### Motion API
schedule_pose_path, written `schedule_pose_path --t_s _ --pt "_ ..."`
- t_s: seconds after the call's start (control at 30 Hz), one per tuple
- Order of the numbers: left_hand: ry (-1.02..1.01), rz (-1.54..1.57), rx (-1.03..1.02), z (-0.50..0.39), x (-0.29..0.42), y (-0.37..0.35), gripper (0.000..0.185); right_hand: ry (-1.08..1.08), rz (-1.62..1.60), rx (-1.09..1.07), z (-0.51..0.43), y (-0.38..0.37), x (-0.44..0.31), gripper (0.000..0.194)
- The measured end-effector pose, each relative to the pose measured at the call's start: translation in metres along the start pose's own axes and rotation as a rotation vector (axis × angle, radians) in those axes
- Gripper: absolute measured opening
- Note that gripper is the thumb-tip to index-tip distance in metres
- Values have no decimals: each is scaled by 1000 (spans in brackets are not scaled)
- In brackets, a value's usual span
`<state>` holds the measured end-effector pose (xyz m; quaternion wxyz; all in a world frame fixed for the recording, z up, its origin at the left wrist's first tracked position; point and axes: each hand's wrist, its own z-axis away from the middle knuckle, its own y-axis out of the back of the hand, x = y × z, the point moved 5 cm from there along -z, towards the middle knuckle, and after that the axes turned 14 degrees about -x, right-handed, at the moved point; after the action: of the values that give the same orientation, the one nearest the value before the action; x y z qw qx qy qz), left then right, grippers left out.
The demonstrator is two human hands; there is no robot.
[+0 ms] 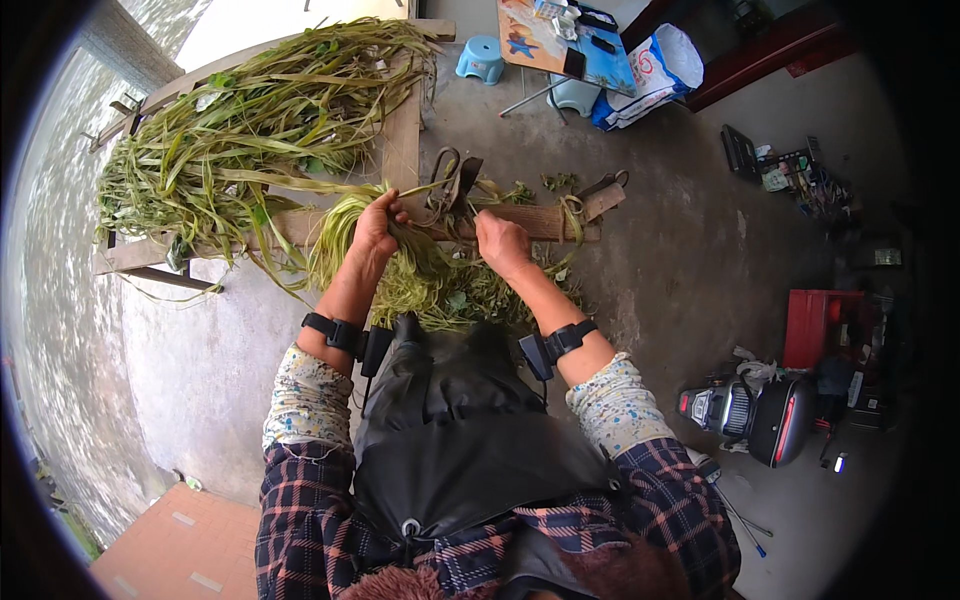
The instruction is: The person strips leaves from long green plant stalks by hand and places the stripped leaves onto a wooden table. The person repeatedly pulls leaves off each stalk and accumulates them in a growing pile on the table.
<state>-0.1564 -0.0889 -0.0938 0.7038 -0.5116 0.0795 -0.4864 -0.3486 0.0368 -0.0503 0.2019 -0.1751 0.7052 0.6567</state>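
My left hand (377, 223) is closed on a long green plant strip (285, 180), which runs from the pile at the left across the beam towards a metal fitting. A hank of pale green fibres (341, 225) drapes over the wooden beam (540, 221), under and beside that hand. Just right of the dark metal fitting (465, 180) on the beam, my right hand (504, 241) is closed, its fingertips pinching a thin strand near the fitting. What lies inside its fist is hidden. Plant scraps (487, 289) lie beneath the beam, before my feet.
A large heap of leafy plant strips (262, 105) covers the wooden frame at the left. A folding table (525, 45), a blue stool (480, 60) and a white sack (664, 64) stand beyond. To the right is a scooter (750, 416). A black apron (480, 465) covers my lap.
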Motion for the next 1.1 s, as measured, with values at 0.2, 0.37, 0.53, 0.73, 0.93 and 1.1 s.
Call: schedule_pose_path --t_s 0.2,0.37,0.53,0.73,0.93,1.1 --pt "9 -72 -106 49 -31 8 19 -769 13 -289 367 86 152 24" --pt "191 -245 -231 88 -69 -25 22 -1251 353 -648 519 128 212 24" --pt "140 -1012 -661 48 -152 -132 29 -167 213 -248 264 98 148 11" --pt "247 -775 -715 -20 -190 -186 20 39 469 254 67 202 128 12" --pt "217 -267 -249 -81 -243 -217 20 -432 280 31 43 169 194 18" --pt "207 -22 -271 -73 -230 -218 16 -399 100 92 43 193 206 23"
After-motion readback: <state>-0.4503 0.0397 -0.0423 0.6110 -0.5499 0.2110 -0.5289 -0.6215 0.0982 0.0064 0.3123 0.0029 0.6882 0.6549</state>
